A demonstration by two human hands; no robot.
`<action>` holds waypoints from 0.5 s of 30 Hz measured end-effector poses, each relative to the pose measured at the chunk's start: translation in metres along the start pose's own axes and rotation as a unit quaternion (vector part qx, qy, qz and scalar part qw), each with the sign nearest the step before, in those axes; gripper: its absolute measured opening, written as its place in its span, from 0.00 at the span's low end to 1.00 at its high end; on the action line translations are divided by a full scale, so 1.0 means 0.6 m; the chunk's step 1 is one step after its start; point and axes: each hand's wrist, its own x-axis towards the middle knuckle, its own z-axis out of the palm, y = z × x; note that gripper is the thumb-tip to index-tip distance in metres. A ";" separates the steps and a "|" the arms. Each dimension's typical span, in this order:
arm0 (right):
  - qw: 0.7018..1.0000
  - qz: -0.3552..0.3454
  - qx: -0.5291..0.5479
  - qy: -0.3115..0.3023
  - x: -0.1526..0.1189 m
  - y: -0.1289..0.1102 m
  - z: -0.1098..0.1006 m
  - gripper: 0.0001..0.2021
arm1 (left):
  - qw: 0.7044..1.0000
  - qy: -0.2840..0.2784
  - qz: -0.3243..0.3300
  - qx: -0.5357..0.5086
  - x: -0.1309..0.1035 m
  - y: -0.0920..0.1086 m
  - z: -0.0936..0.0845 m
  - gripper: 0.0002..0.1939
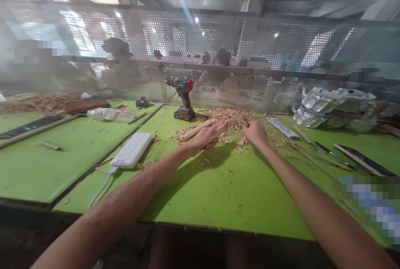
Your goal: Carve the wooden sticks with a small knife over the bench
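My left hand [204,137] is closed around a pale flat wooden strip [227,124], which points away from me to the upper right over a heap of wood shavings [221,114]. Beside the shavings, my right hand [256,133] has its fingers curled in at a small pale piece of wood [241,139]; the fingertips are partly hidden. Another wooden stick [198,129] lies among the shavings just beyond my left hand. A black and red cordless drill [185,96] stands upright on its battery behind it.
On the green table [218,194] are a white power bank [133,150] with a cable, a plastic bottle [111,114], a metal ruler-like strip [283,127], a thin dark tool [334,155] and crumpled foil packaging [334,106]. A perforated screen [265,81] runs along the back; people sit beyond.
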 end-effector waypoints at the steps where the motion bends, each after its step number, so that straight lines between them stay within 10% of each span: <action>1: 1.000 -0.020 0.011 -0.014 -0.011 -0.009 0.004 0.20 | 1.000 0.004 0.004 -0.003 -0.001 0.001 0.000 0.18; 15: 0.992 -0.105 -0.054 -0.039 -0.088 -0.069 0.006 0.21 | 0.999 0.037 0.034 0.005 -0.005 0.006 0.046 0.10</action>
